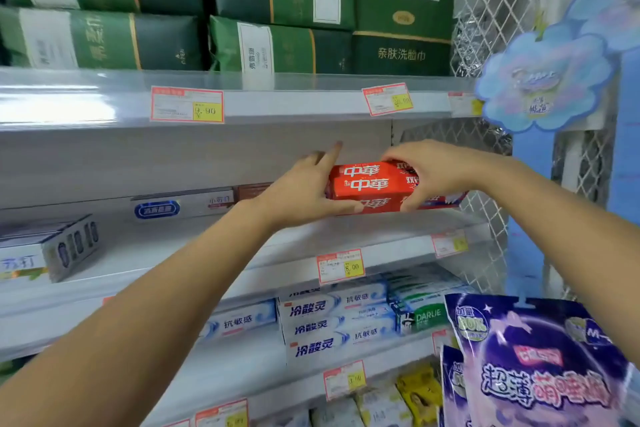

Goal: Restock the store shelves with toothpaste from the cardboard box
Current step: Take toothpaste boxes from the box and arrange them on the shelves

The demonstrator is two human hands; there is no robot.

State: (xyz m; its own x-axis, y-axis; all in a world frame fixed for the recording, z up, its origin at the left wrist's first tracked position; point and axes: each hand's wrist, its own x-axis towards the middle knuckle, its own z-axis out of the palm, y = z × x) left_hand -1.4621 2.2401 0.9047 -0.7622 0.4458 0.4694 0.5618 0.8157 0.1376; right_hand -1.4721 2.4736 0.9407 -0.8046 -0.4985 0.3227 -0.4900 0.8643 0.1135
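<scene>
- Two hands are set on a stack of red toothpaste boxes (370,189), which sits on the middle shelf (207,236) toward its right end, close under the shelf above.
- The left hand (304,191) is laid against the stack's left end. Its thumb is stretched along the lower front edge and its index finger is lifted clear, and nothing is curled round the boxes on that side.
- The right hand (433,173) is clamped on the right end, with fingers hooked over the top and the thumb at the lower front.
- The step in hand is judged to be seating and squaring the stack. Whether its base is fully down on the shelf cannot be told.
- The boxes are best pushed back as one block, with even pressure kept from both ends so that no layer slides out.
- The printed faces should be kept forward and level, in line with the shelf's front edge above the price label (340,266).
- Care is advised at the right, where a further red pack (446,199) seems to lie just behind the right hand. The stack should be butted beside it, not set on it.
- The white toothpaste boxes (183,206) to the left lie well apart and need not be disturbed.
- The cardboard box is not in view.
</scene>
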